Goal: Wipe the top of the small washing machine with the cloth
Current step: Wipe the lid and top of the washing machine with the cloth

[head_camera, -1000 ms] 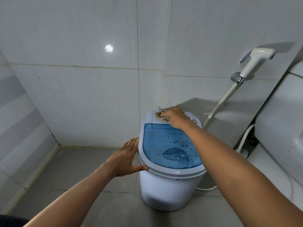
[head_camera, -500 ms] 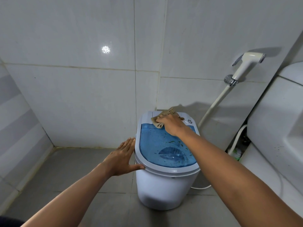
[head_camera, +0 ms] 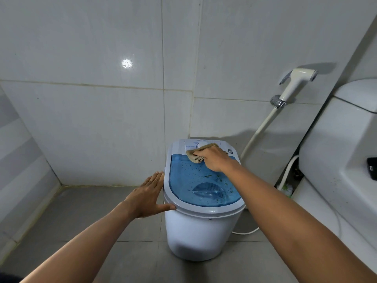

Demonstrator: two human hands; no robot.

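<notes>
1. Head view: we recorded a small white plastic washing machine with a translucent blue lid, standing on grey floor tiles near the white tiled wall.
2. Our right hand pressed a crumpled beige cloth onto the machine's top, at the lid's far edge beside the control panel; the fingers lay closed over the cloth.
3. Our left hand rested flat and spread against the machine's left rim, gripping nothing.
4. Dark specks dotted the lid.
5. A white handheld spray nozzle hung on the wall, right.
</notes>
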